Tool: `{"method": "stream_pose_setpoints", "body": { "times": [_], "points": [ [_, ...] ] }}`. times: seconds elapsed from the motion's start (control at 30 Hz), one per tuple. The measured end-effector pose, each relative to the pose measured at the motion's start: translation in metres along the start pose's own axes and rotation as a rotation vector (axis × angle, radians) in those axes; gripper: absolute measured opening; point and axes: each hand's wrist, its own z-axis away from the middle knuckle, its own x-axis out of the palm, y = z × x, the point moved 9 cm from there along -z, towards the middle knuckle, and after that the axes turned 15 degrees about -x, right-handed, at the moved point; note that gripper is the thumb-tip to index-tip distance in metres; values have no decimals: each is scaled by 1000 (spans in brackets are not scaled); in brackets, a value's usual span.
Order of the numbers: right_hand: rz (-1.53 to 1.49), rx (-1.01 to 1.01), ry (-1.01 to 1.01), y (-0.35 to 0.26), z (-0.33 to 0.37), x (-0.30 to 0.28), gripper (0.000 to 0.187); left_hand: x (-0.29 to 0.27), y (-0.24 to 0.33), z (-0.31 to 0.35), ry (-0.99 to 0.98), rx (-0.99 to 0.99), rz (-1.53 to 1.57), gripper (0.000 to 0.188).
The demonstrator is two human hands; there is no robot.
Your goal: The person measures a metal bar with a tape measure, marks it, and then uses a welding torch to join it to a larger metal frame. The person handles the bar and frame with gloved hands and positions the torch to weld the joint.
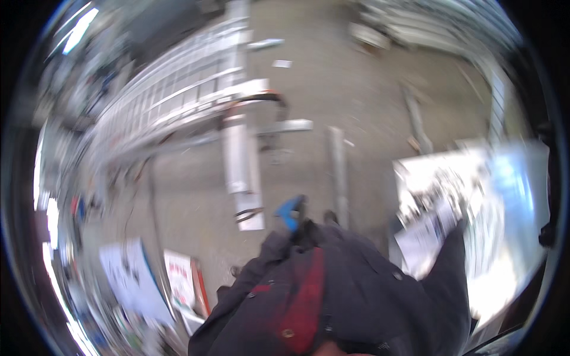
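Note:
Motion blur smears the whole head view. My left arm, in a dark sleeve, bends in front of my body. At its end a blue and black shape (290,213) shows where my left hand is. I cannot tell whether this is a glove or a held thing. My right arm reaches toward a bright, shiny table (507,237) on the right. The fingers of my right hand are too blurred to make out. Close to that sleeve's end lie white printed sheets (418,243) and a scatter of small metallic pieces (445,184).
A long white slatted frame (178,95) stands at the far left, with a pale beam (237,160) sticking out toward me. A grey bar (338,172) lies on the floor. Long profiles (439,26) are stacked far right. A white board (133,279) stands near left.

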Motion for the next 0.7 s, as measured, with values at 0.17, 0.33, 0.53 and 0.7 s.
{"method": "stream_pose_setpoints", "body": {
  "times": [0.17,0.33,0.53,0.7],
  "points": [
    [-320,13,169,-68,-78,18,53,-37,13,9,84,-212,134,40],
    [-122,-860,304,-441,-132,35,50,-52,152,-29,115,338,-204,80],
    [-356,-1352,56,-868,3,68,53,33,319,-28,-2,1028,-508,80],
    [-307,-1607,-45,-972,96,64,49,11,372,26,211,1113,-264,52]
  ]
}}
